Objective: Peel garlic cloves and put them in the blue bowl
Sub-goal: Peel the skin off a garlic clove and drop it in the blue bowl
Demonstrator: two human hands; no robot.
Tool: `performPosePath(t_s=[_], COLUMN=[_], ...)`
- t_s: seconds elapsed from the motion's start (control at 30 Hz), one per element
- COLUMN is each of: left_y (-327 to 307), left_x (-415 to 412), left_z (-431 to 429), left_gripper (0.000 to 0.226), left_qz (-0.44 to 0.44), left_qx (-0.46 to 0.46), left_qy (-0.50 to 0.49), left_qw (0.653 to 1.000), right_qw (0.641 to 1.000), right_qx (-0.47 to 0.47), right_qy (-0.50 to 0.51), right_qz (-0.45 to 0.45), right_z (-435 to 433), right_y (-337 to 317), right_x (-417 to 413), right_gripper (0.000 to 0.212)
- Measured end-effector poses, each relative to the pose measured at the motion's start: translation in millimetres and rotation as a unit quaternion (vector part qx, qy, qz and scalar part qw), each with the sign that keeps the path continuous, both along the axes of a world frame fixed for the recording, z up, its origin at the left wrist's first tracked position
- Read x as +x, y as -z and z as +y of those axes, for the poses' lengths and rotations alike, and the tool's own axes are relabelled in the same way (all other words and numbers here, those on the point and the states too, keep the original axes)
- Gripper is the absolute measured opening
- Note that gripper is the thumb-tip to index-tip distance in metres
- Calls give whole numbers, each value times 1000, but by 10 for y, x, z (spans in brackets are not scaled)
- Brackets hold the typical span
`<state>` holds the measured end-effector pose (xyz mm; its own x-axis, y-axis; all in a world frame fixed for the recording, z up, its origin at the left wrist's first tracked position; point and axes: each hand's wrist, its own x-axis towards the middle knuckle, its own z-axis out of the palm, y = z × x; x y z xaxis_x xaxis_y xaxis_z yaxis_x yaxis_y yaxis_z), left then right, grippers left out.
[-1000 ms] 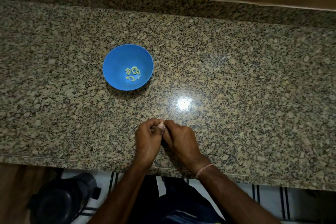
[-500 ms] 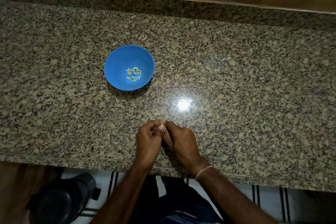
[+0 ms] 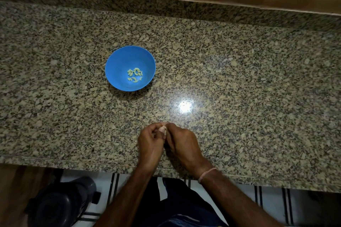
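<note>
The blue bowl stands on the granite counter, left of centre, with several pale peeled garlic cloves in its bottom. Near the counter's front edge my left hand and my right hand press together, fingertips meeting around one small pale garlic clove. Only a sliver of that clove shows between the thumbs; the fingers hide most of it. Both hands sit well below and to the right of the bowl.
The speckled granite counter runs across the view, with a raised back ledge and wood above it. A light glare lies just beyond my hands. Below the front edge a dark bin stands on a striped floor.
My hands stay pressed together in the same place, with only slight finger movement on the clove. The view has shifted a little.
</note>
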<state>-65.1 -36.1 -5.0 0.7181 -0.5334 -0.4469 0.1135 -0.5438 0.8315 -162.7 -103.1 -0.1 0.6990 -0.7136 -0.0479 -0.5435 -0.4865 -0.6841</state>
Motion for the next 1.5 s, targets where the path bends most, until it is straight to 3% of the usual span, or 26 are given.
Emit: performPosePath(t_s=[0.17,0.4,0.53,0.73,0.9,1.03,1.1,1.23,1.33,1.5], left_y=[-10,-48,-42,-27,11,67,49,117,195,235], left_x=[42,121,166,205,264,431,511,573,642,758], left_z=[-29,-58,-37,-25,-44,-74,-150,-238,-210,-252], left_gripper=[29,14,17,13,12,5,8,10,8,8], left_qz=[20,209,253,248,220,-28,-84,57,135,95], left_qx=[-22,-103,-126,-120,-79,-12,16,-10,-41,-31], left_qy=[16,-55,-56,-59,-61,38,98,106,83,99], left_qw=[999,971,958,959,970,999,991,993,986,990], right_qw=[997,982,976,962,937,926,927,959,966,962], right_qx=[70,127,131,195,257,299,300,206,188,179], right_qy=[29,73,101,103,172,185,183,173,162,197], right_qz=[-30,-122,-141,-160,-163,-140,-128,-83,-67,-67], right_z=[32,-117,-118,-143,-194,-251,-241,-216,-210,-182], right_y=[-13,13,48,67,78,109,131,170,129,114], right_x=[-21,-11,-12,11,58,59,110,235,285,375], right_gripper=[22,17,13,8,10,11,10,12,9,14])
